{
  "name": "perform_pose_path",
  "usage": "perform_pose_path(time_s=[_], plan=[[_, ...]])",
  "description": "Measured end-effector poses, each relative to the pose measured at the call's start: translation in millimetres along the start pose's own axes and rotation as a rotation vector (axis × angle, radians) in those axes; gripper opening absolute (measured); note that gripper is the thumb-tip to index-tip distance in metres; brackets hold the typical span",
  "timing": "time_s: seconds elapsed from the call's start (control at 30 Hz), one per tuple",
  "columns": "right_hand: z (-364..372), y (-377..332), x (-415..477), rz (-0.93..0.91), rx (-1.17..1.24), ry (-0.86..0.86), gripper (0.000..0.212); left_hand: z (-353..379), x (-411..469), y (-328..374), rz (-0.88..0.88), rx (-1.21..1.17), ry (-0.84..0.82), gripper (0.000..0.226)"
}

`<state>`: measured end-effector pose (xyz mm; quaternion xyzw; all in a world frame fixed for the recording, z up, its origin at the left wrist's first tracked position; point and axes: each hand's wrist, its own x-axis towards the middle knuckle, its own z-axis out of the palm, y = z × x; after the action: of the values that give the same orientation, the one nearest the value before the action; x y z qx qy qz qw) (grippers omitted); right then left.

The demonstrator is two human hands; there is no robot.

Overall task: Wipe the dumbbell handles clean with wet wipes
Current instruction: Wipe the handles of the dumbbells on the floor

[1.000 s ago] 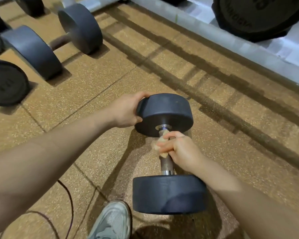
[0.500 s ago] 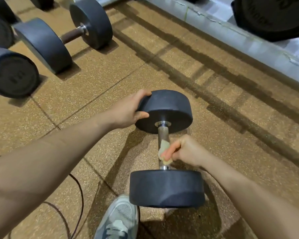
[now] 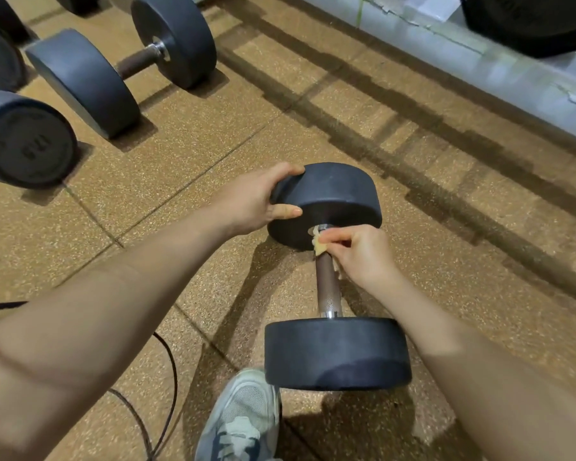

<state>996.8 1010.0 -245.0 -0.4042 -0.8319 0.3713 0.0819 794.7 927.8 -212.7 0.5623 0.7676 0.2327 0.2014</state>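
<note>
Head camera: the dumbbell (image 3: 325, 294) lies on the floor (image 3: 213, 144), pointing twelve o'clock. My left hand (image 3: 250, 204) curls over its far head's nine o'clock rim. My right hand (image 3: 363, 254) pinches the wet wipe (image 3: 320, 246) at the handle's (image 3: 324, 277) twelve o'clock end.

Dumbbell (image 3: 325, 284) lay on floor (image 3: 413, 154), handle running away from person. Left hand (image 3: 250, 202) gripped its far head from left. Right hand (image 3: 359, 254) came from right at handle's far end, wet wipe (image 3: 320, 246) pinched against handle. Shoe (image 3: 243, 417) stood just left of near head. Cable (image 3: 167, 377) lay farther left. Second dumbbell (image 3: 113, 68) lay well behind, leftward; third dumbbell (image 3: 27, 138) farther left still. Ledge (image 3: 479, 51) ran behind, rightward.
</note>
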Motion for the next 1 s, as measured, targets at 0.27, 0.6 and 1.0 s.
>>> perform_pose_path(time_s=[0.27,0.6,1.0], plan=[[-25.7,13.5,-8.1,0.062,-0.162,-0.146,0.015,16.7,13.8,17.6,0.085,-0.09,-0.05,0.065],[-61.2,36.0,-9.6,0.102,-0.184,-0.148,0.014,49.1,43.7,50.1,0.155,-0.185,-0.066,0.074],[-92.2,62.4,-20.5,0.149,-0.295,-0.23,0.023,90.4,64.9,79.4,0.148,-0.277,0.011,0.065]])
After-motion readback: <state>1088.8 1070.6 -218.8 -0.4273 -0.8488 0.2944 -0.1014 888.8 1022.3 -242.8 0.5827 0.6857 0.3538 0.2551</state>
